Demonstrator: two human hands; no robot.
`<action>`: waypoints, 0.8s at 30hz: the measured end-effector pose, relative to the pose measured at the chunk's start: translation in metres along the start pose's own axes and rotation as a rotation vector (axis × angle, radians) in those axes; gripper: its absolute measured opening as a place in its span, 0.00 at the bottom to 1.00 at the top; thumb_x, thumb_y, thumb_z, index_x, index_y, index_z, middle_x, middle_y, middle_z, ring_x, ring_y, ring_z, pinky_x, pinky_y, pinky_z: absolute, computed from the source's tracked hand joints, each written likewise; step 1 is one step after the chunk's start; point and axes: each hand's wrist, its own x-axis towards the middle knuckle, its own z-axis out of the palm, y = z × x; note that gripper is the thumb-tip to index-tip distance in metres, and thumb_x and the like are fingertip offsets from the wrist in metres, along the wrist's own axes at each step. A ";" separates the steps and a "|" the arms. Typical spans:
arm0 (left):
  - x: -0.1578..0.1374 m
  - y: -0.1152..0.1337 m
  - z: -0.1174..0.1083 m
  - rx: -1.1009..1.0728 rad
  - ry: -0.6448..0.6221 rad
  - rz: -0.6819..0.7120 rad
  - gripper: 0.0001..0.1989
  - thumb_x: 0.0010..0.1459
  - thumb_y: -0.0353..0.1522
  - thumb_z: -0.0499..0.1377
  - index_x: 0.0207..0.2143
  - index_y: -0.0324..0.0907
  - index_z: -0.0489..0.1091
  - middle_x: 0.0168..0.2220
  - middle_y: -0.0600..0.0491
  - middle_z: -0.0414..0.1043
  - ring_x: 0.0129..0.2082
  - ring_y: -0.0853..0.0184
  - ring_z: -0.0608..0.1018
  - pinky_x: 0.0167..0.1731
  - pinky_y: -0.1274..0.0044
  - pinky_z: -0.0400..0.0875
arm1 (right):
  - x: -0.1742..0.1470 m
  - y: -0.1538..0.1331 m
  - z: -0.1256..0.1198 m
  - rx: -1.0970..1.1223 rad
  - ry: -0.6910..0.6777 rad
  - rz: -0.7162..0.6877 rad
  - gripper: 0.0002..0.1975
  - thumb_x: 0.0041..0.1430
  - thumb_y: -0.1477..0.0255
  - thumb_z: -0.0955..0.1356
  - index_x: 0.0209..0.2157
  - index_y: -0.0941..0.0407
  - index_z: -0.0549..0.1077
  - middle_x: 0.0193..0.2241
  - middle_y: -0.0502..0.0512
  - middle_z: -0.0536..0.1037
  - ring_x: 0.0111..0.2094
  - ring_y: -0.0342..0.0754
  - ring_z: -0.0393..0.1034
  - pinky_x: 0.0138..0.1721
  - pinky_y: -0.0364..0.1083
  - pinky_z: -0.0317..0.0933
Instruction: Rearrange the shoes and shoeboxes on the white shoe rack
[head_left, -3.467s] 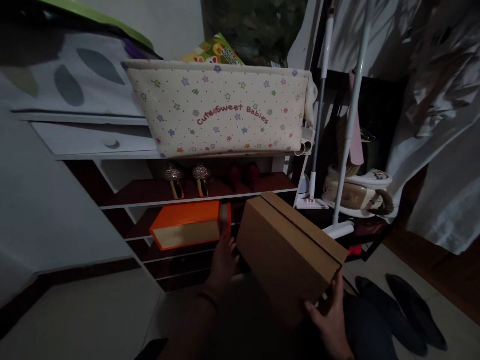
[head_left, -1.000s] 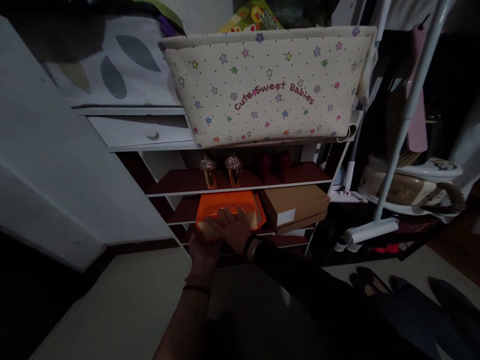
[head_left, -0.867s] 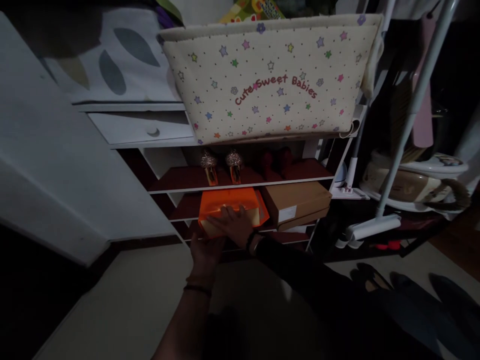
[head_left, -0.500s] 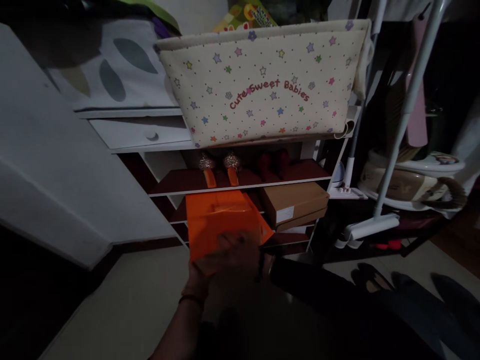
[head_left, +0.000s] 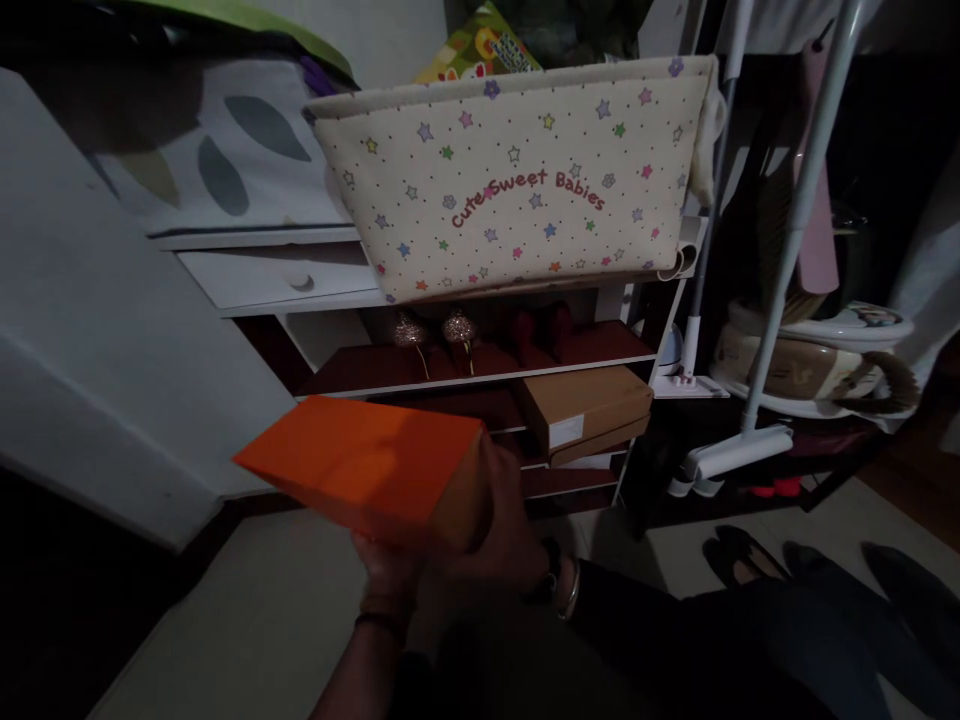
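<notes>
An orange box [head_left: 367, 455] is held in front of the shelf unit, tilted, with its broad orange face up and a shaded end toward the right. From below, my left hand [head_left: 386, 572] supports it, its fingers mostly hidden underneath. My right hand [head_left: 510, 525] grips the box's right end, thumb side up along the edge. Behind the box, a brown cardboard box [head_left: 589, 400] sits on a lower shelf. On the shelf above stand a pair of glittery high heels [head_left: 459, 328] and a pair of dark red heels [head_left: 559, 330].
A fabric basket [head_left: 517, 190] with stars overhangs the unit's top, beside a small drawer [head_left: 292, 275]. Mop poles [head_left: 795, 220] and a pink-handled brush [head_left: 817, 230] stand at right. Dark shoes [head_left: 742, 560] lie on the floor near another person's legs [head_left: 810, 620].
The orange box has turned and shifted left, from a broad face toward the shelves to lying tilted. My right hand has moved from its face to its right end.
</notes>
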 end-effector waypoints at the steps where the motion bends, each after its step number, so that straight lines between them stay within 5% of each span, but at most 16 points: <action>1: 0.009 -0.003 0.007 -0.021 0.021 0.036 0.21 0.69 0.49 0.52 0.55 0.51 0.74 0.64 0.51 0.70 0.62 0.57 0.72 0.57 0.64 0.74 | 0.004 0.004 -0.001 0.050 0.017 0.038 0.73 0.35 0.59 0.82 0.76 0.49 0.41 0.68 0.65 0.57 0.69 0.69 0.53 0.69 0.65 0.52; 4: 0.018 -0.003 0.021 -0.039 0.071 0.094 0.23 0.65 0.54 0.50 0.50 0.58 0.78 0.62 0.59 0.73 0.67 0.55 0.69 0.59 0.65 0.74 | 0.012 0.020 -0.001 0.242 0.077 0.177 0.69 0.36 0.60 0.82 0.75 0.51 0.46 0.68 0.63 0.60 0.69 0.65 0.56 0.69 0.63 0.53; 9: 0.005 0.009 0.023 -0.034 0.179 0.031 0.23 0.62 0.53 0.54 0.51 0.56 0.77 0.55 0.53 0.78 0.63 0.52 0.73 0.57 0.61 0.75 | 0.016 0.040 0.007 0.621 0.277 0.432 0.59 0.40 0.66 0.81 0.72 0.52 0.56 0.61 0.60 0.74 0.60 0.60 0.69 0.60 0.57 0.67; 12: 0.012 0.008 0.020 -0.010 0.194 -0.076 0.25 0.62 0.55 0.53 0.48 0.51 0.76 0.46 0.47 0.79 0.55 0.52 0.78 0.51 0.61 0.78 | 0.016 0.050 0.011 0.800 0.338 0.562 0.51 0.45 0.68 0.79 0.69 0.50 0.58 0.55 0.57 0.79 0.51 0.56 0.77 0.51 0.54 0.73; 16: 0.028 0.005 0.022 -0.004 0.206 -0.083 0.13 0.62 0.47 0.59 0.37 0.47 0.73 0.28 0.53 0.70 0.39 0.59 0.79 0.43 0.68 0.80 | 0.020 0.066 0.010 0.883 0.419 0.655 0.41 0.47 0.67 0.77 0.63 0.51 0.65 0.48 0.55 0.83 0.46 0.54 0.79 0.47 0.51 0.73; 20: 0.038 0.005 0.040 0.012 0.099 0.056 0.08 0.64 0.37 0.58 0.40 0.45 0.75 0.37 0.51 0.77 0.44 0.61 0.79 0.45 0.72 0.78 | 0.029 0.075 0.015 0.898 0.539 0.702 0.32 0.49 0.63 0.76 0.55 0.54 0.69 0.46 0.56 0.83 0.46 0.54 0.79 0.47 0.51 0.73; 24: 0.049 -0.003 0.058 0.054 -0.006 0.070 0.09 0.64 0.31 0.58 0.45 0.43 0.76 0.45 0.49 0.79 0.51 0.62 0.78 0.49 0.74 0.75 | 0.047 0.077 0.033 0.908 0.682 0.802 0.34 0.47 0.59 0.78 0.54 0.53 0.68 0.46 0.56 0.83 0.46 0.54 0.79 0.45 0.51 0.73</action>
